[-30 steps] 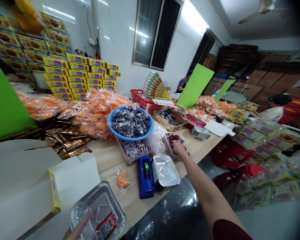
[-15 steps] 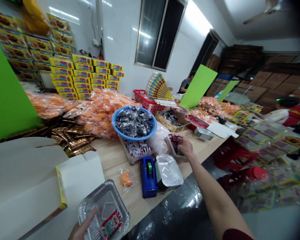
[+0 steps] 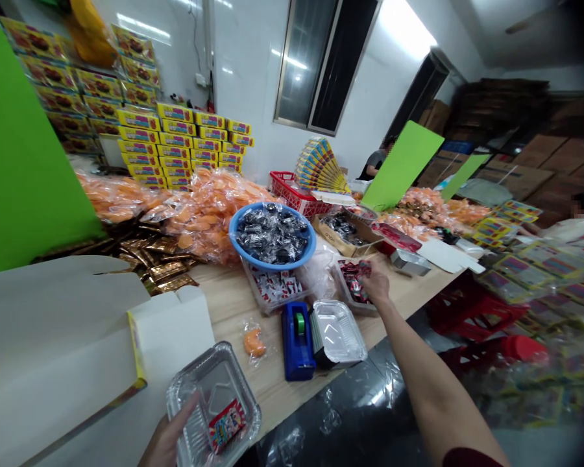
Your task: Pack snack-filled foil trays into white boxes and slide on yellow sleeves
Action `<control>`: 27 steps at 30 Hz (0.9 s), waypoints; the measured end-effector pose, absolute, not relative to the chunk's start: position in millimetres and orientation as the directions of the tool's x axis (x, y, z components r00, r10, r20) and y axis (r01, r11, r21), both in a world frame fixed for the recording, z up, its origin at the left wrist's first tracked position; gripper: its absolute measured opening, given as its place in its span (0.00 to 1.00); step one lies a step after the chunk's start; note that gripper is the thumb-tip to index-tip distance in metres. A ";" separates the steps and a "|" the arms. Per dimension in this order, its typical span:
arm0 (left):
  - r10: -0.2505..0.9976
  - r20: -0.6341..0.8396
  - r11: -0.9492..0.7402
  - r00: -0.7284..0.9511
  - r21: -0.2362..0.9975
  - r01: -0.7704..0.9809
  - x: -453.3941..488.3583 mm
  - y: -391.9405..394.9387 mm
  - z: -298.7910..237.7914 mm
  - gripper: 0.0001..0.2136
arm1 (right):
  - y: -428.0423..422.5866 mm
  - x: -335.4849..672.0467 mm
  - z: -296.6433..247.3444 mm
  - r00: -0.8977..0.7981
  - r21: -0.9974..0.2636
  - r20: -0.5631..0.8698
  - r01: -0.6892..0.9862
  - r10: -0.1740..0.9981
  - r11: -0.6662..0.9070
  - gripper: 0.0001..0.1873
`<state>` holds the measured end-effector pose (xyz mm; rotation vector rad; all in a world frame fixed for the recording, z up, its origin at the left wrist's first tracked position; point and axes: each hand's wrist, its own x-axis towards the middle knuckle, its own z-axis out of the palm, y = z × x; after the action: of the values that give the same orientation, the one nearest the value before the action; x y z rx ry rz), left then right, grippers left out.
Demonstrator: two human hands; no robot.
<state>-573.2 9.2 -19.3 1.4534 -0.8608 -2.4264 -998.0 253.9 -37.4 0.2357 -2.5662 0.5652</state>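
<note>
I'm reading left to right, placing everything off the blue plastic tape dispenser (image 3: 296, 340). Down and left of it, my left hand (image 3: 168, 441) is clamping the near rim of a silver rectangular foil tray (image 3: 209, 379), with the thumb pressed over the edge and the fingers out of sight beneath. That tray is holding one small colourful printed packet (image 3: 226, 421) and nothing else, so I'm judging the filling as barely begun, with most of the floor lying bare. Just left of the dispenser, an orange snack in clear wrap (image 3: 254, 340) is lying loose on the wood. Behind the dispenser, a clear plastic tub (image 3: 267, 309) is carrying red-and-white sachets. Behind that, a round blue plastic bowl (image 3: 272, 264) is heaped with black wrapped pieces. Just beside the dispenser's right side, an empty foil tray (image 3: 338, 331) is sitting. Right of and behind the dispenser, my right hand (image 3: 376, 285) is dipping, fingers curled, into a second clear tub (image 3: 339, 282) of dark red packets (image 3: 355, 279). I cannot tell whether it is gripping one.
</note>
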 end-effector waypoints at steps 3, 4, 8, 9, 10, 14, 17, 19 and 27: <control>-0.454 -0.722 -0.797 -0.522 0.591 -0.125 -572.5 8.8 -14.5 0.30 | 256.7 -1003.4 -25.4 -0.791 -0.436 0.606 -0.237 0.088 0.868 0.20; -0.457 -0.720 -0.795 -0.522 0.594 -0.124 -571.6 7.3 -14.4 0.30 | 257.7 -1005.2 -19.2 -0.747 -0.505 0.644 -0.250 0.167 0.826 0.20; -0.475 -0.723 -0.779 -0.501 0.611 -0.142 -562.9 -3.5 -20.8 0.26 | 251.3 -983.2 13.7 -0.592 -0.703 0.690 -0.412 0.417 0.579 0.25; -0.487 -0.723 -0.770 -0.490 0.620 -0.150 -560.1 -6.6 -23.5 0.25 | 244.7 -965.5 22.1 -0.583 -0.704 0.701 -0.471 0.411 0.532 0.27; -0.498 -0.720 -0.760 -0.482 0.631 -0.157 -557.3 -9.5 -26.3 0.25 | 235.5 -942.5 29.5 -0.584 -0.689 0.720 -0.536 0.375 0.488 0.28; -0.514 -0.698 -0.736 -0.498 0.657 -0.161 -548.1 -16.5 -35.7 0.25 | 172.9 -824.1 33.8 -0.633 -0.633 0.765 -0.704 0.118 0.324 0.23; -0.496 -0.707 -0.750 -0.504 0.642 -0.162 -543.8 -16.5 -37.5 0.26 | 111.0 -757.4 3.8 -0.704 -0.687 0.693 -0.710 -0.156 0.153 0.19; -0.482 -0.720 -0.767 -0.499 0.622 -0.156 -541.6 -15.0 -34.6 0.26 | 71.5 -737.6 -25.0 -0.709 -0.725 0.637 -0.685 -0.302 0.077 0.19; -0.413 -0.726 -0.849 -0.550 0.525 -0.056 -527.5 -15.7 -18.7 0.28 | 6.4 -730.7 -104.5 -0.863 -0.899 0.258 -0.379 -0.433 0.219 0.19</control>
<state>-527.5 -15.7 -18.7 1.3619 -0.7466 -2.4839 -730.7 6.4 -104.5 0.8304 -2.4895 1.8123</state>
